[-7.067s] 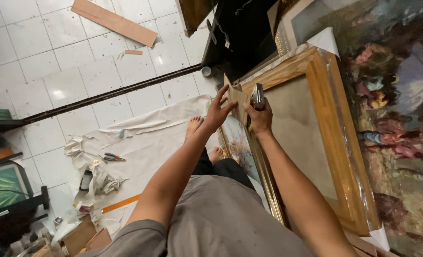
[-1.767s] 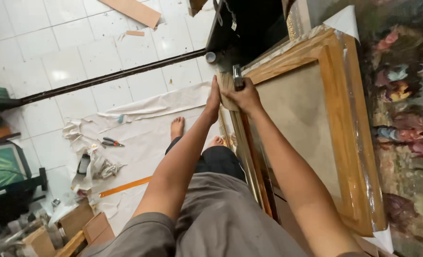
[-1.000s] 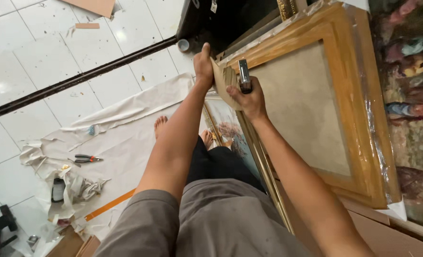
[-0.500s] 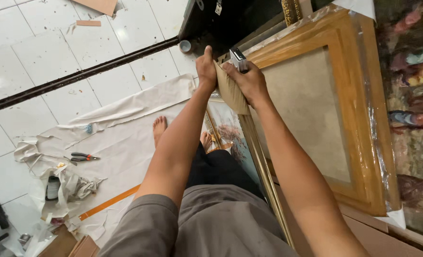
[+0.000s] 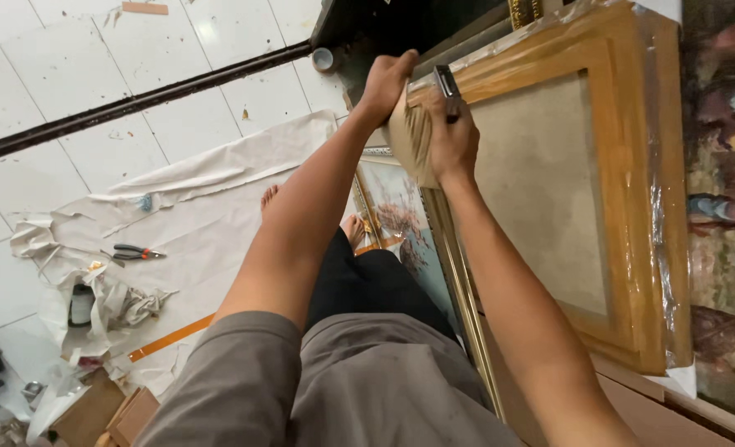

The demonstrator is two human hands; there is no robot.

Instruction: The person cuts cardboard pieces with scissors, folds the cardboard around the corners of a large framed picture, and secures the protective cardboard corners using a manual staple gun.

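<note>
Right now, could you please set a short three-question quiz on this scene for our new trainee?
1. True or false: the pliers lie on the white cloth on the floor.
2. Which hand grips the dark-handled tool? A) left hand B) right hand
3. What colour is the wooden frame that both hands work at?

Key: 1 true; 2 B; 3 golden brown, under clear wrap.

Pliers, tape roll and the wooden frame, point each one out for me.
pliers (image 5: pixel 138 252), head view, on the handles.
tape roll (image 5: pixel 324 59), head view, on its top ring.
wooden frame (image 5: pixel 628 190), head view, on its right-hand rail.
</note>
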